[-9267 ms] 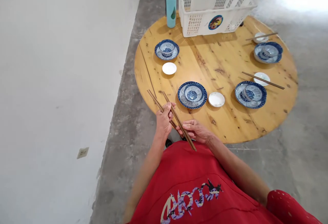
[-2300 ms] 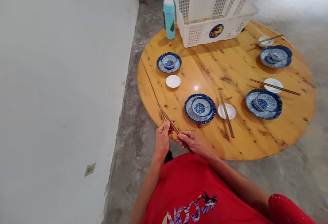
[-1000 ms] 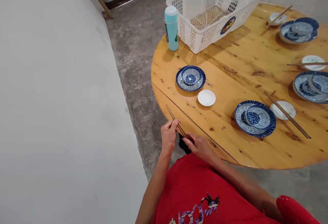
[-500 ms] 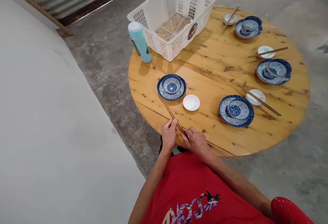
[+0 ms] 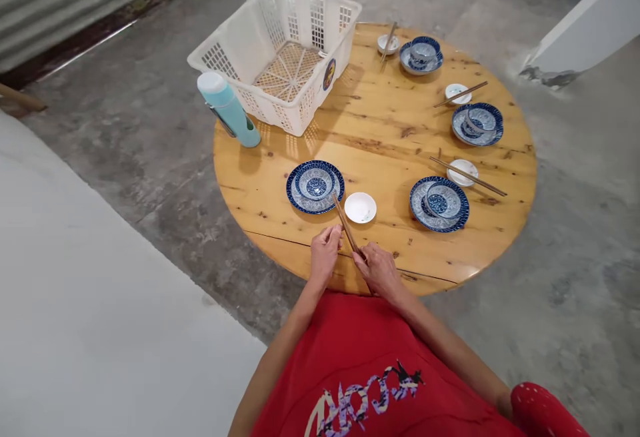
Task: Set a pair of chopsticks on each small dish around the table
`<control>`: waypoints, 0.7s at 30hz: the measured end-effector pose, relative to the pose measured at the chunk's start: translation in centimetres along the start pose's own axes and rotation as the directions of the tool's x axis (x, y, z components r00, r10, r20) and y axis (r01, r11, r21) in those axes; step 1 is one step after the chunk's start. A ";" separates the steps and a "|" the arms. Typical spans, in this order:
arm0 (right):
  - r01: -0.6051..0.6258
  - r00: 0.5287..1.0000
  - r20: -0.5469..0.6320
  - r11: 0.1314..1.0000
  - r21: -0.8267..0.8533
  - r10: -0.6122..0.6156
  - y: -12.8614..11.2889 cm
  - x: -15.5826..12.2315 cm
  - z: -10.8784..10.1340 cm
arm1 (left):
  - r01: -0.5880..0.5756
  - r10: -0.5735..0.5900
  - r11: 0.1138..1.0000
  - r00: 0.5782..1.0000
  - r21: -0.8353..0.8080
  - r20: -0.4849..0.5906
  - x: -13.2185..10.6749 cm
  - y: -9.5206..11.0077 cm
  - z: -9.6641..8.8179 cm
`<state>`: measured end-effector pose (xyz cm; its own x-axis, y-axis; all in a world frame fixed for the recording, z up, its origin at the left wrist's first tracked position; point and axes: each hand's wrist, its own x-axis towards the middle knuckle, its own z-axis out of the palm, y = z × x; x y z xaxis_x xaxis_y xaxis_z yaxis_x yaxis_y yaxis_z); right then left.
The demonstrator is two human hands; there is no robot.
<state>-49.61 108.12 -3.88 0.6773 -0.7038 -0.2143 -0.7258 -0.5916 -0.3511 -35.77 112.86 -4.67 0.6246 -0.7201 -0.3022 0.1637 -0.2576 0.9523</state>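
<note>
Item 1: wooden chopsticks [image 5: 346,224], one pair, being held between L hand [image 5: 324,257] and R hand [image 5: 379,269], both narrowly closed on them, tips angling up over round wooden table [image 5: 380,117] edge, just beside white saucer [image 5: 360,208].

Item 2: blue-and-white plate w/ bowl [image 5: 315,187], sitting L of saucer.

Item 3: 2nd blue-and-white plate [image 5: 439,205], sitting R of saucer.

Further out: white plastic basket [image 5: 280,57] resting on table; teal flask [image 5: 229,109] lying against basket; 3 more saucers, 2 more plates, 3 more chopstick pairs.
</note>
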 end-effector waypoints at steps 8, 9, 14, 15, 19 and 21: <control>-0.276 0.961 -0.037 0.959 -0.070 0.274 0.3 6.3 -0.9 | 0.060 -0.060 0.998 0.998 0.012 -0.025 0.5 -2.5 -5.6; -0.303 0.953 -0.032 0.949 -0.088 0.301 0.2 7.1 -1.0 | 0.075 -0.075 0.997 0.997 0.007 -0.036 0.4 -2.7 -6.2; -0.393 0.918 -0.001 0.906 -0.158 0.397 -0.4 9.1 -0.6 | 0.112 -0.113 0.994 0.989 -0.013 -0.092 0.3 -2.6 -8.2; -0.401 0.913 0.004 0.901 -0.168 0.407 -0.6 9.3 -0.5 | 0.113 -0.113 0.994 0.989 -0.013 -0.097 0.3 -2.5 -8.4; -0.435 0.896 0.011 0.881 -0.189 0.444 -1.1 9.7 -0.2 | 0.107 -0.108 0.994 0.990 -0.013 -0.090 0.4 -2.4 -9.3; -0.444 0.891 0.006 0.876 -0.190 0.453 -1.3 9.8 -0.1 | 0.109 -0.110 0.994 0.990 -0.014 -0.083 0.6 -2.5 -9.6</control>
<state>-42.07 101.96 -5.48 0.2753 -0.8932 -0.3556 -0.9592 -0.2801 -0.0390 -28.52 119.28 -6.82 0.6641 -0.6312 -0.4007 0.2417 -0.3259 0.9140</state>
